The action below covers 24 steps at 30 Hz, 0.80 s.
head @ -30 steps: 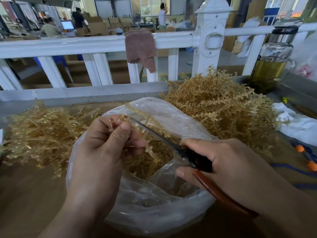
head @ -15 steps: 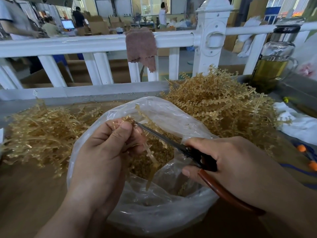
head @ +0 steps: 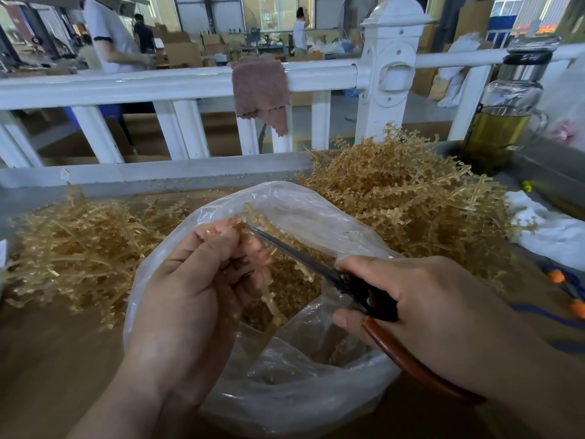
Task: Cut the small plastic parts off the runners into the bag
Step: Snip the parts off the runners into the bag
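My left hand [head: 193,286] pinches a thin tan runner [head: 272,302] over the open mouth of a clear plastic bag [head: 316,217]; the runner hangs down into the bag. My right hand [head: 421,305] grips scissors [head: 304,255] with red-brown handles. Their dark blades point up-left, and the tip touches the runner right by my left fingertips. Small tan cut parts [head: 294,286] fill the bottom of the bag. A tall heap of runners with parts [head: 402,198] lies behind the bag on the right, and a flatter heap of runners [head: 79,242] lies to the left.
A white railing [head: 177,87] with a brown cloth [head: 261,90] over it borders the far side of the table. A glass bottle of yellow liquid [head: 503,122] stands far right, near a white cloth [head: 550,229] and orange-tipped tools [head: 566,289]. People stand beyond the railing.
The runner in my left hand has tilted down further into the bag, and the scissor blades have stayed at my fingertips. A person has walked into view at the far left.
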Each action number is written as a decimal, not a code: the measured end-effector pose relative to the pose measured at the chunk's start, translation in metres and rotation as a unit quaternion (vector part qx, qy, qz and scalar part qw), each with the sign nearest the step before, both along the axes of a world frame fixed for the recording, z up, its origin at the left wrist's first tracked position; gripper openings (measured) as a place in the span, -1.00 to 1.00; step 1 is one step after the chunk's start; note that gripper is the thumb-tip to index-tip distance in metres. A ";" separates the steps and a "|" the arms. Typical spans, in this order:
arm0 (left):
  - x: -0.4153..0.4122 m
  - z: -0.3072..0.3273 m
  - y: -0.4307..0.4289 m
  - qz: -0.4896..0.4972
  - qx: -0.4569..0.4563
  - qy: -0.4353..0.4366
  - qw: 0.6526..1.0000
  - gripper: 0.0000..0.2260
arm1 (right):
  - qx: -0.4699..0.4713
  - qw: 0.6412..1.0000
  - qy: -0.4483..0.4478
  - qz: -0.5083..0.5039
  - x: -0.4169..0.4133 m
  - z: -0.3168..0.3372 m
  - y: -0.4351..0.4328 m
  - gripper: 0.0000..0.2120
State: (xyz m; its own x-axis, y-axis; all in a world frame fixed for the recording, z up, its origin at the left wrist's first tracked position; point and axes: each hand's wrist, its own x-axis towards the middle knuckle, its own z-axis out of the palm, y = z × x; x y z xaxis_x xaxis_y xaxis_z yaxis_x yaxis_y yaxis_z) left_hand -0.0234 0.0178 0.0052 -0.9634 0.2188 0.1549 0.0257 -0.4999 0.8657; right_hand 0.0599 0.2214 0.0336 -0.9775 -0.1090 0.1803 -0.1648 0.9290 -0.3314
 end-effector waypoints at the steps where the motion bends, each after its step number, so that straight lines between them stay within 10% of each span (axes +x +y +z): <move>1: 0.000 0.000 0.001 0.007 -0.002 0.003 1.000 -0.91 | -0.001 1.000 0.000 0.001 0.000 0.000 0.000 -0.47; 10: 0.010 0.001 0.005 0.092 -0.073 0.066 0.991 -0.94 | 0.001 1.000 0.007 -0.002 0.000 0.001 -0.004 -0.69; 19: 0.008 0.000 0.005 0.091 -0.085 0.034 0.992 -0.90 | 0.005 1.000 0.013 -0.004 0.001 -0.001 -0.003 -0.48; 24: 0.007 0.003 0.005 0.068 -0.053 0.016 0.996 -0.61 | 0.005 1.000 0.018 -0.002 -0.001 -0.003 -0.001 -0.46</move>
